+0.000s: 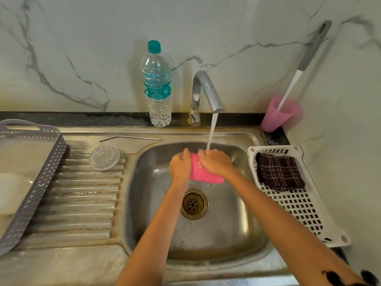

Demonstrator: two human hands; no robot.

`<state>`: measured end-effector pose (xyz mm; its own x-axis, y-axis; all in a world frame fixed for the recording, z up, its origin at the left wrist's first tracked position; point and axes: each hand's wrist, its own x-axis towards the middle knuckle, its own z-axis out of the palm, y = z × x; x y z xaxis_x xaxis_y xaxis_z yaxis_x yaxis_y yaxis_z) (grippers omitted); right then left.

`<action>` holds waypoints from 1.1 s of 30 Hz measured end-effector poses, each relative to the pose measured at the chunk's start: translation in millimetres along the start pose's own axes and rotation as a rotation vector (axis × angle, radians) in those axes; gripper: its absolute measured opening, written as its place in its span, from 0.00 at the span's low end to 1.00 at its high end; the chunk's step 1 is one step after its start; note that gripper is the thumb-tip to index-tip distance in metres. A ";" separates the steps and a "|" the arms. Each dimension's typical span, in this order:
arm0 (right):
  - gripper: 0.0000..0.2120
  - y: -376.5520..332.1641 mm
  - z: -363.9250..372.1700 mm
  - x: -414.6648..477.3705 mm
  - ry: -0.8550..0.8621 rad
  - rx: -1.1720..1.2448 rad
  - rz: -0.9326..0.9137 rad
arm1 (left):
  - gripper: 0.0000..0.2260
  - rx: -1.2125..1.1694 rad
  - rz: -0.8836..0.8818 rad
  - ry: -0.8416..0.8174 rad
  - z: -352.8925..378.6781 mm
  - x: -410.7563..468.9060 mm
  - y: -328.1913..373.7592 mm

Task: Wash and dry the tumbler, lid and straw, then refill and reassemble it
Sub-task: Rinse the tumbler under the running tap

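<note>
Over the sink [226, 228], just beyond the drain [194, 203], the pink tumbler [204, 174] lies tilted on its side between 2 bare hands. The left grip [180, 166] curls round its left side and the right grip [216, 162] wraps over its upper end, so only the middle and the lower right end show. The clear lid [104, 157] lies on the ribbed drainboard to the left, with the metal straw [129, 138] on the ledge beyond it. Both are well apart from the hands. Water from the tap [206, 89] falls at the right grip's fingers. A water bottle [157, 83] stands left of the tap.
</note>
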<state>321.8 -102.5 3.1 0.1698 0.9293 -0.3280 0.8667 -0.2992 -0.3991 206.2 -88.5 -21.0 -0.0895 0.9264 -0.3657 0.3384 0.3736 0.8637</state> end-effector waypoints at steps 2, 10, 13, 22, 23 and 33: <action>0.22 -2.8 -3.2 -1.4 -0.008 0.189 0.064 | 0.17 0.112 0.114 0.042 0.3 -6.0 9.0; 0.18 -19.2 29.6 -17.4 0.557 -0.201 -0.379 | 0.14 -0.284 -0.105 -0.075 3.0 8.5 18.6; 0.20 -23.1 9.1 -15.3 0.334 -0.119 -0.278 | 0.14 -0.194 -0.039 -0.127 -4.4 13.9 18.7; 0.28 13.4 5.6 -7.2 -0.385 1.162 0.132 | 0.13 -0.200 0.190 -0.171 -10.8 9.9 12.7; 0.29 15.1 8.0 -9.6 -0.296 1.150 0.100 | 0.10 -0.269 0.203 -0.176 -8.5 10.2 10.5; 0.15 8.7 25.8 -30.9 0.542 0.725 -0.203 | 0.27 -0.645 -0.315 -0.455 -1.4 2.2 -38.3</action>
<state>312.0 -139.4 -12.4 0.4015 0.8981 0.1793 0.4298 -0.0120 -0.9028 191.8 -100.7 -54.5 0.3425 0.7175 -0.6066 -0.2513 0.6921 0.6767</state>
